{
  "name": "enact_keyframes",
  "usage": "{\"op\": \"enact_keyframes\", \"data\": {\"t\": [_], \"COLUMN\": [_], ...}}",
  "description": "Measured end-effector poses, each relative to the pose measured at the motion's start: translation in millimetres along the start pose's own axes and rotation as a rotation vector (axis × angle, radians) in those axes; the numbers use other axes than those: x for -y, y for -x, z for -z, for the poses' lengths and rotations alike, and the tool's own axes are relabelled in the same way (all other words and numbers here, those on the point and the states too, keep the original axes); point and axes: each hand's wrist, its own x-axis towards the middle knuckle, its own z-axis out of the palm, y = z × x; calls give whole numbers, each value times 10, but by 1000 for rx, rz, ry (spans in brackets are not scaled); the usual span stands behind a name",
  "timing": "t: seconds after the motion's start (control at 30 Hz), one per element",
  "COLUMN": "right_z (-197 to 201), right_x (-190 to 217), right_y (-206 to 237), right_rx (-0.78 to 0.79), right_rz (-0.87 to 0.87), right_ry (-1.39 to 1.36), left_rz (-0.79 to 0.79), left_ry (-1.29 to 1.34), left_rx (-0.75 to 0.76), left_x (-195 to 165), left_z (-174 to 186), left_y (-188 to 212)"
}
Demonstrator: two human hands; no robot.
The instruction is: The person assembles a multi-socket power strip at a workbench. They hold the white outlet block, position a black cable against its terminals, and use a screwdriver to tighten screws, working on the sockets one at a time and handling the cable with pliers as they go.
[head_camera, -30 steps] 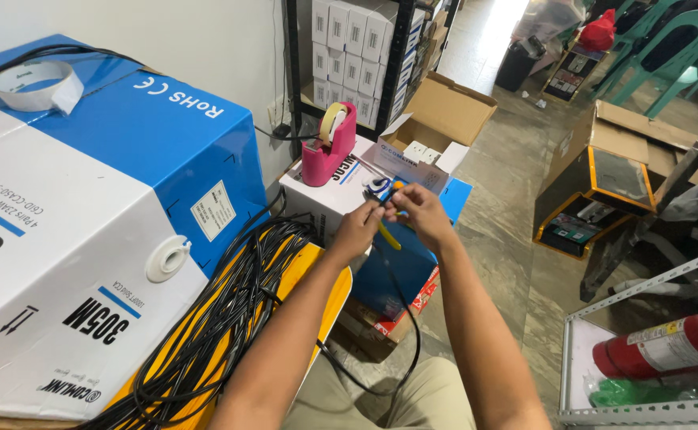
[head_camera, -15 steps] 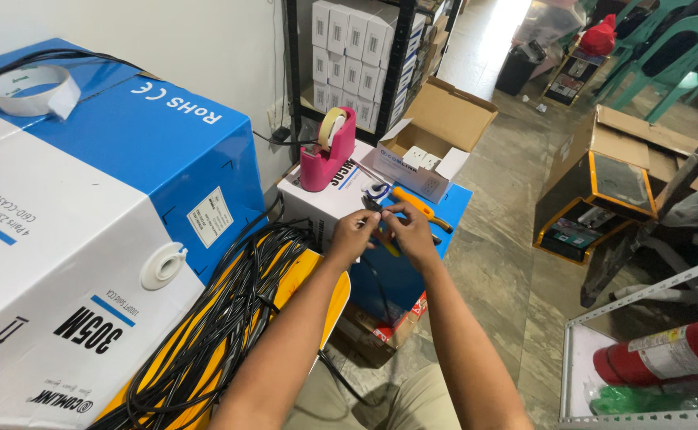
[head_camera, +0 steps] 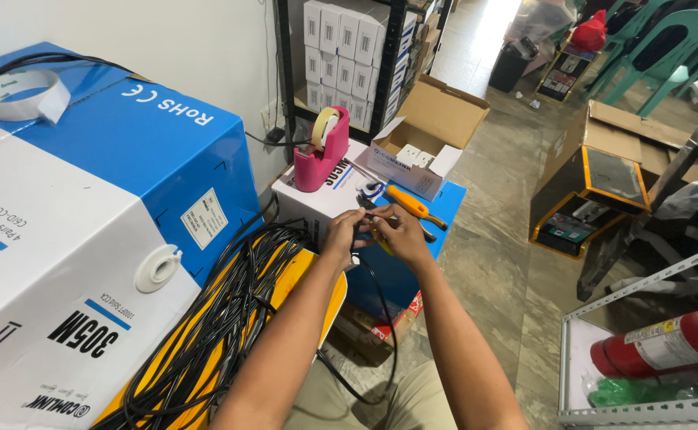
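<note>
My hands have drifted lower: left hand (head_camera: 341, 235) and right hand (head_camera: 400, 235) both pinch the thin black cable (head_camera: 381, 318) end beside the orange-handled crimping tool (head_camera: 408, 205), calling for steady alignment.

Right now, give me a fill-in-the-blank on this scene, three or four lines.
1. Both hands, left hand and right hand, pinch a thin ____ cable.
2. The tape dispenser is ____ in colour.
3. The tool behind the hands has an ____ handle.
4. The tape roll lies on top of the big blue and ____ box.

Missing: black; pink; orange; white
</note>
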Motion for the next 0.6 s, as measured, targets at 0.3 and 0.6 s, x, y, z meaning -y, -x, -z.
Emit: {"op": "enact_keyframes", "data": {"t": [0.3, 0.6], "right_z": [11, 41], "right_x": [7, 291], "right_y": [5, 312], "right_rx": [-104, -848], "right_rz": [71, 485], "right_ry": [252, 1067], "left_rz": [-121, -196], "left_ry": [-191, -215], "left_rx": [52, -19], "left_x": [43, 25], "left_z": [4, -54], "left_y": [-22, 36]}}
